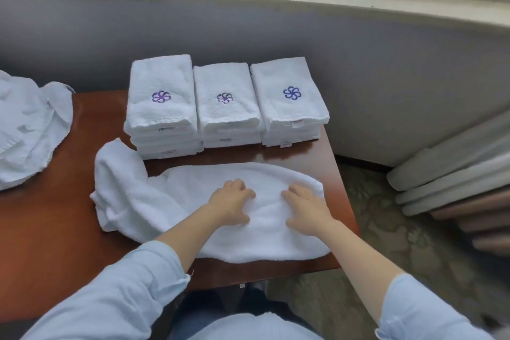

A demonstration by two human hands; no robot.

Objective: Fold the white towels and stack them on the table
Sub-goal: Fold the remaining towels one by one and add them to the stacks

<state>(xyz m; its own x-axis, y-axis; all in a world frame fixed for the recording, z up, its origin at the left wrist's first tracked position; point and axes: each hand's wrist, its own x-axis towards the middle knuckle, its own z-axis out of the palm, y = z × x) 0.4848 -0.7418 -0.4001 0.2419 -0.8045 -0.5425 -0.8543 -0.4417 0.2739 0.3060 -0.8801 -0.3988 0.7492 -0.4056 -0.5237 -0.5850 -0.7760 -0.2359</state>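
Your blue sleeves (110, 298) reach over the worktop (55, 229), left grip (230, 201) and right grip (306, 208) on a half-spread white towel (165, 196).
Right grip presses it, fingers apart; left grip's fingers bend into the cloth, pinching or not you cannot tell. Three folded stacks (226, 102) stand at 12 o'clock, side by side; a loose heap (24, 130) lies at 10 o'clock.

Loose towel (193, 201): white terry, unfolded, laid lengthwise across the near part of the surface (69, 229); left end bunched and rumpled, right end rounded at the surface's right edge.
Folded towels: three stacks side by side along the far edge. Left stack (162, 107), tallest, purple flower emblem on top. Middle stack (227, 107), purple emblem. Right stack (289, 102), blue emblem.
Heap (24, 130): crumpled white towels at far left.
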